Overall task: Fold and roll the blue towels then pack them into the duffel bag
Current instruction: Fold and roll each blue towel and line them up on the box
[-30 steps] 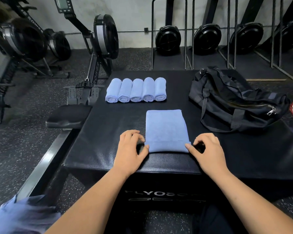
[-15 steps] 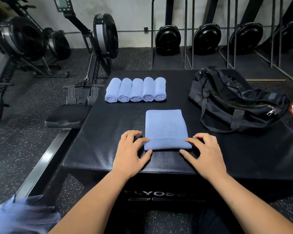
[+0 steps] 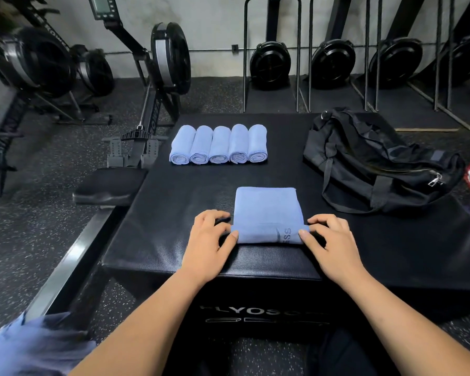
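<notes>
The blue towel (image 3: 266, 210) is lying at the counter's (image 3: 174, 213) 6 o'clock edge.
The left hand (image 3: 209, 240) and right hand (image 3: 333, 240) are pinching its rolled end; 5 rolled towels (image 3: 219, 145) are sitting at 12 o'clock, the duffel bag (image 3: 377, 164) at 2.

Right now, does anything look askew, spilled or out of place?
Nothing stands out. Five rolled towels lie in a tidy row, the folded towel lies straight with the left hand and right hand pinching its rolled near edge, the duffel bag slumped but intact.
</notes>
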